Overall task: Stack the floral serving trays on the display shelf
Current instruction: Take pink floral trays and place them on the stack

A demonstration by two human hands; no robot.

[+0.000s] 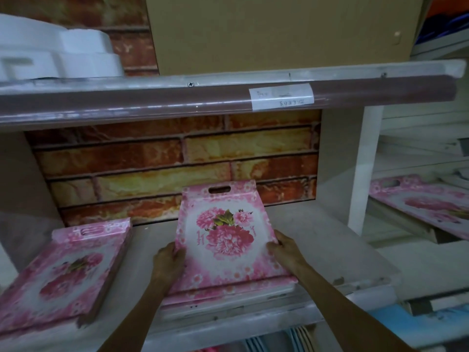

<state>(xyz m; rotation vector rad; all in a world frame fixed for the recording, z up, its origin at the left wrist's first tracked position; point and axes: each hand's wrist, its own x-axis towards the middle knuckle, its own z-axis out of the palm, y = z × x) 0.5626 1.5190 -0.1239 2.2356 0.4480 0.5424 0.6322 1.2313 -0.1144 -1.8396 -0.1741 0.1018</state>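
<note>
A pink floral serving tray [223,237] with a handle slot at its far end lies on top of a short stack of like trays in the middle of the display shelf [317,245]. My left hand [168,262] grips its left edge, thumb on the rim. On the right edge my right hand [285,250] holds it, fingers curled over the rim. A second stack of pink floral trays [66,273] lies on the shelf to the left, apart from the one I hold.
An upper shelf [228,97] with a paper label overhangs close above. White foam pieces [55,52] and a cardboard box [279,31] stand on it. A brick-pattern back wall closes the bay. More floral trays [418,201] lie in the neighbouring bay at right, behind a white post [363,168].
</note>
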